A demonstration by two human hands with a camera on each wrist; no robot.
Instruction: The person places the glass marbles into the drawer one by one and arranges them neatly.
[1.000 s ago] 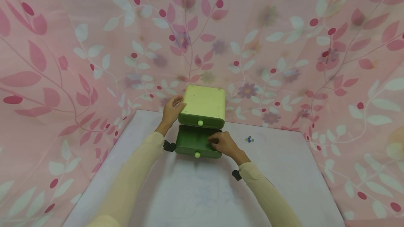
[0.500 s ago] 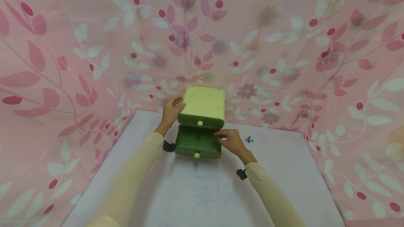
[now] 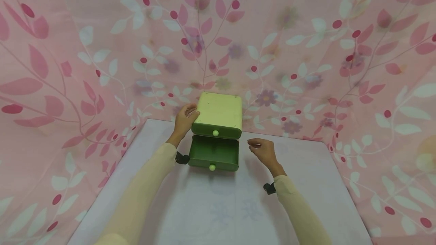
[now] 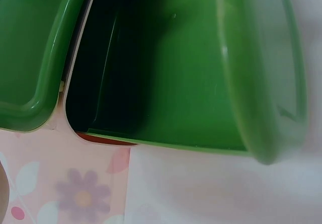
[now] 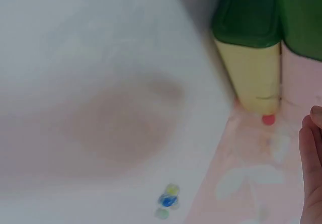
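Note:
A small pale-green two-drawer cabinet (image 3: 219, 109) stands near the back of the table. Its green upper drawer (image 3: 201, 129) is closed, and the lower drawer (image 3: 214, 152) is pulled out. Bare green floor shows inside the lower drawer in the left wrist view. My left hand (image 3: 185, 120) rests against the cabinet's left side, its thumb near the top edge. To the right of the drawer, apart from it, hovers my right hand (image 3: 263, 151), fingers loosely bent and nothing seen in them. Several small glass marbles (image 5: 168, 200) lie on the table; that hand hides them in the head view.
A white cloth (image 3: 218, 207) covers the table. Pink floral curtain (image 3: 293, 67) hangs close behind the cabinet and along both sides. Each wrist wears a small black device, such as the right wrist camera (image 3: 269, 188).
My right hand has come out of the lower drawer and moved right, over the marbles. The left hand and the cabinet stay where they were.

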